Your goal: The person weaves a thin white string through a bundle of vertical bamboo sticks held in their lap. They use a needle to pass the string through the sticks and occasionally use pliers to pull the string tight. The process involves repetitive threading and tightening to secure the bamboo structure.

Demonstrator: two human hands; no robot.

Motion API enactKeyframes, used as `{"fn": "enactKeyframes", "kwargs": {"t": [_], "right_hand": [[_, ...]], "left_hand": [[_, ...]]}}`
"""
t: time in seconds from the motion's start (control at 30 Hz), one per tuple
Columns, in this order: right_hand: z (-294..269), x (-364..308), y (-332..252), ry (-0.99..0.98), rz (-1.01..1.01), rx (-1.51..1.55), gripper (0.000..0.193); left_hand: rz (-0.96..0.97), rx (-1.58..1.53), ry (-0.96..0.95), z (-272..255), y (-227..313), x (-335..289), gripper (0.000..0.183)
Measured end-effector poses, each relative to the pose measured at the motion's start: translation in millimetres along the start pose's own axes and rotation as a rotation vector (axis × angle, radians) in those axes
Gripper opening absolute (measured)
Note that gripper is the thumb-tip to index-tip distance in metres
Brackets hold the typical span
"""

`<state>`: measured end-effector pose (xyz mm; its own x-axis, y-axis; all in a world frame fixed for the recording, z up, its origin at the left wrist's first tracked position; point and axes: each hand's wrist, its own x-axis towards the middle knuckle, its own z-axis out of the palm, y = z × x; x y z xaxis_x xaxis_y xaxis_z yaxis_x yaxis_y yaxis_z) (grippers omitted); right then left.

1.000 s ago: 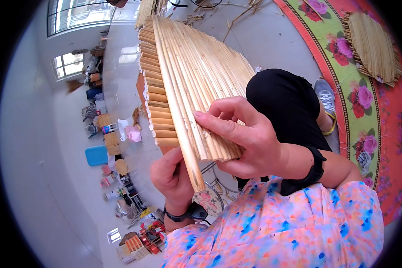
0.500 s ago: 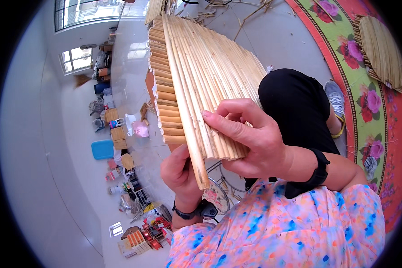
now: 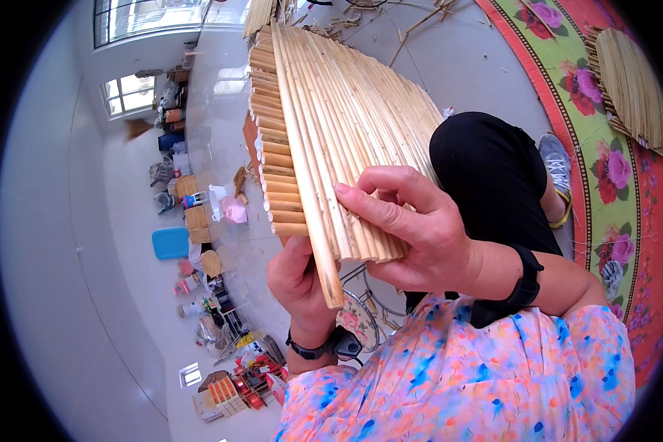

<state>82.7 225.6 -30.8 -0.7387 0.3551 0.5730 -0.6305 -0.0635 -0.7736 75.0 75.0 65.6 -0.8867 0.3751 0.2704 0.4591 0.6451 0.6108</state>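
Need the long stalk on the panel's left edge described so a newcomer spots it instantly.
Find the big pale stalk panel beside the black-trousered knee. Follow its left edge, where crosswise stalk ends stick out, down toward the left hand. The long stalk lying along that edge is it: its lower end juts beyond its neighbours' ends.

Room lies left of the stick panel (image 3: 353, 110) — the bent knee (image 3: 471, 151) crowds its right edge.

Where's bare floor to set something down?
Mostly bare: floor between stalk panel, black knee and floral mat; also between panel and wall clutter, upper left. Crowded: that clutter, and panel's near end, by left hand and right hand.
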Motion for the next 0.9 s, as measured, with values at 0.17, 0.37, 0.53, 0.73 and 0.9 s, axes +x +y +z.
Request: {"fn": "enactKeyframes", "kwargs": {"t": [0.17,0.37,0.53,0.73,0.9], "right_hand": [[0,0,0,-0.003,-0.015,-0.006,0.072],[-3,-1,-5,0.005,-0.042,-0.099,0.072],[-6,2,-10,0.002,-0.059,-0.172,0.068],[-5,3,-9,0.020,-0.124,-0.238,0.066],[-5,1,-8,0.024,-0.143,-0.305,0.064]], "left_hand": [[-0.110,-0.006,-0.022,-3,7,-5,0.019],[-0.197,0.098,0.047,5,25,-4,0.007],[-0.077,0.206,-0.025,0,16,0,0.009],[0.052,0.204,-0.059,-4,5,1,0.019],[-0.053,0.031,-0.008,6,5,2,0.009]]}}
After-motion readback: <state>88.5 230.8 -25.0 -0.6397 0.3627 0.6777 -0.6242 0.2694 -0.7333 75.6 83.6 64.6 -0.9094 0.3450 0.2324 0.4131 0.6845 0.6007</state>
